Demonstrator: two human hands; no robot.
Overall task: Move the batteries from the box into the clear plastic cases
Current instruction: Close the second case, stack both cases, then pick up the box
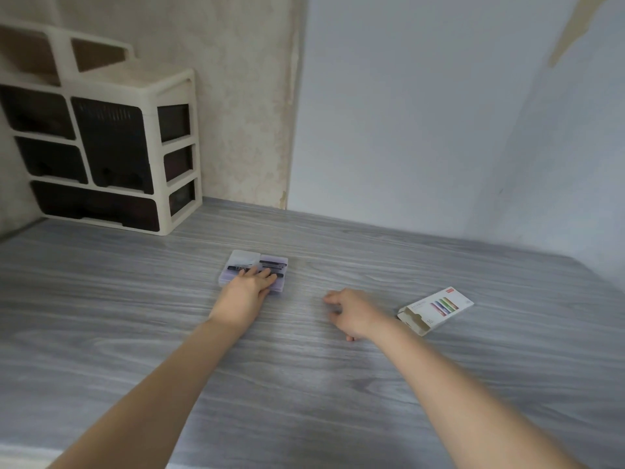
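Head view looks down on a grey wood-grain bench (304,384) set against a pale wall. Just above the middle of the frame lie two clear plastic cases (254,269) side by side and touching, with dark labels or contents showing through their lids; what is inside is too blurred to tell. The left hand (248,292) rests on the near part of the cases, palm down, fingers (267,274) spread flat over the lids, so its grip is apart and pressing rather than closed round anything.

At about three o'clock from the cases, well apart from them, the right hand (351,313) hovers low over the bare bench with the fingers loosely curled toward the palm. Whether it holds something small I cannot tell, since the underside of the fingers is hidden.

Further out at three o'clock, near the right forearm, a white battery box (436,309) lies flat, its printed face showing coloured battery pictures. The end flap nearest the camera is open; no batteries can be made out inside.

At ten o'clock, in the far left corner, stands a cream drawer unit (101,147) with dark drawers, against the wall.
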